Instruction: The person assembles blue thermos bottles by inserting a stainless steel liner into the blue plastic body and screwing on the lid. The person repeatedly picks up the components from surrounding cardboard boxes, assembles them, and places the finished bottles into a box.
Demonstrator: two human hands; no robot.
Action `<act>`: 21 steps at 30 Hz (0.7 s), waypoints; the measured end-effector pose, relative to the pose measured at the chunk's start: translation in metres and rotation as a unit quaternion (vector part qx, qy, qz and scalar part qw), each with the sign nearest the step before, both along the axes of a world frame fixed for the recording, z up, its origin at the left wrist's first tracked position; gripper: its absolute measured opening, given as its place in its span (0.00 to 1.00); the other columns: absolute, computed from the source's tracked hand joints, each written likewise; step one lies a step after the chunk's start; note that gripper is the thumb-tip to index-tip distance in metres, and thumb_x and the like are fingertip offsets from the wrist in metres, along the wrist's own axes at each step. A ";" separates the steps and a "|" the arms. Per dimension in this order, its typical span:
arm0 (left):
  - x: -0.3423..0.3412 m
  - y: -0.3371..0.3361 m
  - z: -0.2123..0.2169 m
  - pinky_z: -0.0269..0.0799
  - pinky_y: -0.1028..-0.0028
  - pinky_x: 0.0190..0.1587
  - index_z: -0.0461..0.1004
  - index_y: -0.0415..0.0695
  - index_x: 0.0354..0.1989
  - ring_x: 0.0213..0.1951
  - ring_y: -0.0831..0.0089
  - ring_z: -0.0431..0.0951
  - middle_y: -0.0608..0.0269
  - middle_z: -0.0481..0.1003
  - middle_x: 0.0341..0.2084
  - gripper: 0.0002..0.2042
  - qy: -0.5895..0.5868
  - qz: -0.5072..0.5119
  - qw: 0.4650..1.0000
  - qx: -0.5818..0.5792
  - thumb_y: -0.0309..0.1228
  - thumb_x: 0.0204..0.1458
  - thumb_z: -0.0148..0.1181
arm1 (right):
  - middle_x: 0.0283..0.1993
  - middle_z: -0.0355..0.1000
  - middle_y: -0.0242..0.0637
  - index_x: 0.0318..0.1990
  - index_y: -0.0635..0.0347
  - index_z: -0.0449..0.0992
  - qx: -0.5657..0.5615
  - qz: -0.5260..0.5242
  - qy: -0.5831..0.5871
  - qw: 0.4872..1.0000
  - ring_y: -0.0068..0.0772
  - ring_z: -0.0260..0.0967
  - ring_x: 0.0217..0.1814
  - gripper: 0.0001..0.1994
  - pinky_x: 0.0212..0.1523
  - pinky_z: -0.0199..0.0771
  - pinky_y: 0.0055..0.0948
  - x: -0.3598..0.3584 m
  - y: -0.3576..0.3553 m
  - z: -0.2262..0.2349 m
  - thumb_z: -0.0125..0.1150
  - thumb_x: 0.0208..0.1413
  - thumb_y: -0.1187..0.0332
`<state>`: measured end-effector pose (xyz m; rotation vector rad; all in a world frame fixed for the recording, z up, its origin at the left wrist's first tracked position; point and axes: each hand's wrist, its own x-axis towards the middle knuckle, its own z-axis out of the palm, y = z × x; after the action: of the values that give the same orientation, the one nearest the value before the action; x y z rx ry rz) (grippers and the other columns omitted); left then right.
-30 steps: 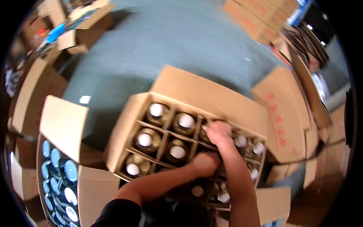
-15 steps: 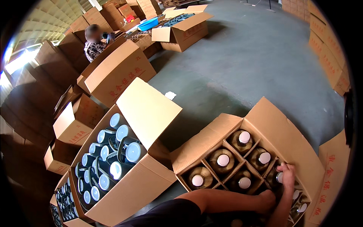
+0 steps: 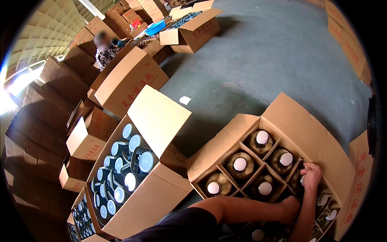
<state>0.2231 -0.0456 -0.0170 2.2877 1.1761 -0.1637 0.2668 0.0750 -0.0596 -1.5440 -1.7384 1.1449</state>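
1. Curled at the white cap of a bottle (image 3: 302,180), my right hand (image 3: 312,175) has its fingers together; I cannot tell whether they clamp it or only touch it
2. That bottle stands in the box (image 3: 221,147), close to the far flap (image 3: 308,135), mostly hidden by the hand
3. My left hand (image 3: 291,207) bends down just beside it, fingertips out of sight, so I cannot tell if it holds anything
4. To handle this well, I would keep the bottle upright, steady it with both hands, and keep knuckles off the dividers (image 3: 253,161), which I judge easy to crush
5. Around it, more bottles (image 3: 240,164) with pale caps stand between the dividers
6. Left of the box, an open carton (image 3: 151,199) holds dark flasks (image 3: 146,162) with pale blue ends
7. Farther off, a co-worker (image 3: 106,58) is near a blue basin (image 3: 155,28)
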 end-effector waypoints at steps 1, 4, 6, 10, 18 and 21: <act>-0.003 0.000 0.005 0.70 0.67 0.31 0.78 0.48 0.29 0.34 0.64 0.78 0.61 0.78 0.30 0.09 -0.003 0.007 1.000 -0.012 0.36 0.44 0.54 | 0.20 0.73 0.43 0.33 0.72 0.76 0.003 0.000 0.000 1.000 0.27 0.69 0.20 0.09 0.26 0.69 0.25 0.001 -0.001 -0.001 0.49 0.50 0.79; -0.007 -0.001 0.007 0.71 0.66 0.32 0.78 0.49 0.31 0.35 0.64 0.78 0.60 0.78 0.31 0.10 -0.021 0.021 0.999 -0.033 0.37 0.44 0.54 | 0.21 0.73 0.43 0.33 0.72 0.77 0.022 0.005 0.002 1.000 0.27 0.70 0.20 0.09 0.26 0.69 0.25 -0.001 -0.003 -0.006 0.50 0.49 0.78; -0.010 -0.004 0.007 0.71 0.66 0.32 0.78 0.48 0.29 0.35 0.64 0.78 0.59 0.78 0.30 0.09 -0.040 0.043 0.998 -0.026 0.36 0.43 0.54 | 0.21 0.74 0.42 0.33 0.71 0.77 0.044 0.005 0.009 0.999 0.27 0.70 0.20 0.08 0.26 0.68 0.25 -0.005 -0.006 -0.009 0.51 0.49 0.77; -0.008 -0.008 -0.003 0.72 0.66 0.32 0.77 0.48 0.26 0.33 0.63 0.78 0.59 0.78 0.27 0.07 -0.038 0.074 0.997 0.003 0.35 0.40 0.55 | 0.25 0.75 0.42 0.33 0.68 0.78 0.032 0.003 0.032 0.999 0.25 0.69 0.22 0.08 0.29 0.69 0.26 0.003 -0.004 -0.011 0.57 0.48 0.73; -0.002 0.002 -0.023 0.74 0.61 0.34 0.79 0.50 0.29 0.34 0.62 0.80 0.59 0.79 0.30 0.18 0.048 0.103 0.993 0.013 0.49 0.47 0.49 | 0.38 0.76 0.34 0.39 0.65 0.77 0.147 -0.094 0.230 0.957 0.21 0.70 0.40 0.08 0.44 0.70 0.24 0.042 -0.120 0.097 0.56 0.56 0.71; -0.015 -0.010 -0.024 0.73 0.64 0.34 0.77 0.51 0.35 0.34 0.62 0.78 0.61 0.78 0.32 0.15 0.070 0.084 0.981 0.162 0.46 0.48 0.51 | 0.37 0.75 0.38 0.38 0.64 0.77 0.242 -0.055 0.193 0.949 0.28 0.72 0.39 0.06 0.42 0.71 0.26 0.091 -0.203 0.103 0.58 0.52 0.74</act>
<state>0.2082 -0.0557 -0.0407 2.4696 1.5605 -0.0728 0.3577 -0.1278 0.0433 -1.0254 -1.4986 0.8149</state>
